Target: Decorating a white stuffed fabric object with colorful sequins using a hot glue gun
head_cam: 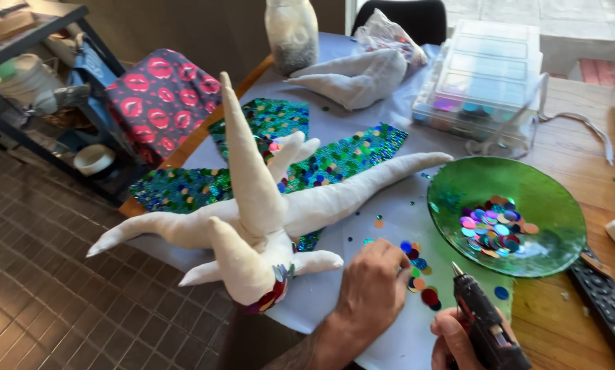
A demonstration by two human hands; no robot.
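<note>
Landmark: the green glass dish, on the table's right half.

- Left hand, just left of the dish, palm down, fingertips pressed onto a small scatter of loose sequins on the pale cloth. Fingers curl together over the discs; whether one is actually pinched cannot be told, the tips being hidden.
- Right hand, below the dish at the bottom edge, wrapped tight around a black glue gun. Nozzle points up and left, toward the scatter, not touching anything.
- More sequins piled inside the dish, pink, blue, orange.
- White stuffed figure, long limbs and tail, lies well left of the dish. A few sequins already sit on its near end, close to the left wrist.
- Green sequin fabric lies under the figure, up and left of the dish.
- Clear bead box beyond the dish; remote control at its lower right.

Judgement on doing it well: lift one disc only, slide it free by the edge, keep the nozzle tip away from fingers and cloth, use a small dot of glue, overlap each disc like scales.
</note>
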